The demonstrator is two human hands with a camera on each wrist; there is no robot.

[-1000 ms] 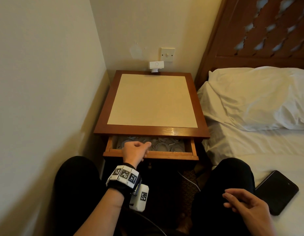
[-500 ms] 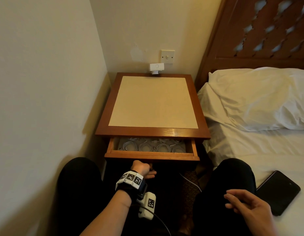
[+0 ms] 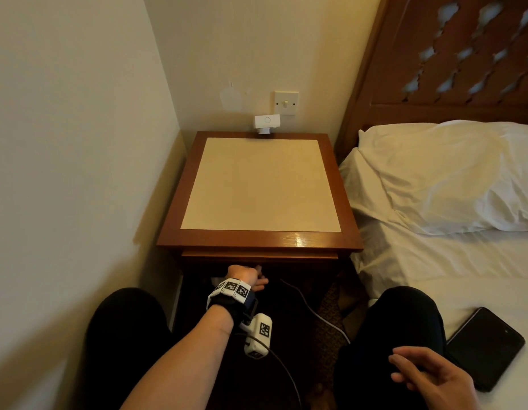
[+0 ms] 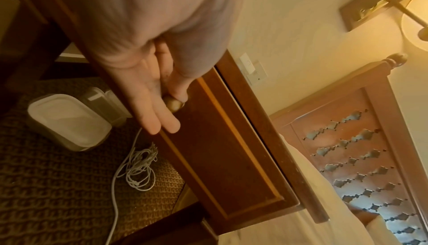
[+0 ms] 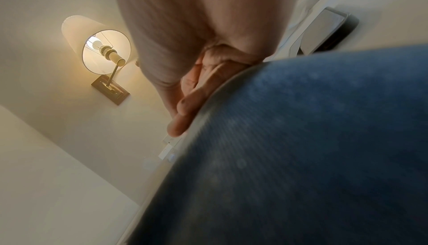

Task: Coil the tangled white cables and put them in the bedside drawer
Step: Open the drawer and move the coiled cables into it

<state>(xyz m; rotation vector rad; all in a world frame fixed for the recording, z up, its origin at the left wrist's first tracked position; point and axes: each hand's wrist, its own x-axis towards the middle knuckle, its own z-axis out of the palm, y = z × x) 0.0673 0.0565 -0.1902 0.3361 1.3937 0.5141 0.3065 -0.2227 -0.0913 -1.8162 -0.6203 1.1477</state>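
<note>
The drawer (image 3: 259,255) is now sitting pushed in under the top of the bedside table (image 3: 258,241); half a second ago it was standing open with rows of coiled white cables showing inside, and a second ago the left hand (image 3: 245,277) was resting on its front edge. Those cables are now lying out of sight behind the shut front. The left hand is staying at the small round knob (image 4: 172,104), thumb and forefinger pinching it while the other fingers (image 4: 159,118) are lying straight and pressed together against the drawer front. The right hand (image 3: 428,377) is resting on the right thigh with its fingers loosely spread, holding nothing.

That is reading as the closing step, so the task looks nearly finished. One loose bundle of white cable (image 4: 139,170) is lying on the carpet beside a plastic tub (image 4: 69,120) (whether it belongs to the job, I cannot tell). A dark phone (image 3: 484,347) is lying on the bed.
</note>
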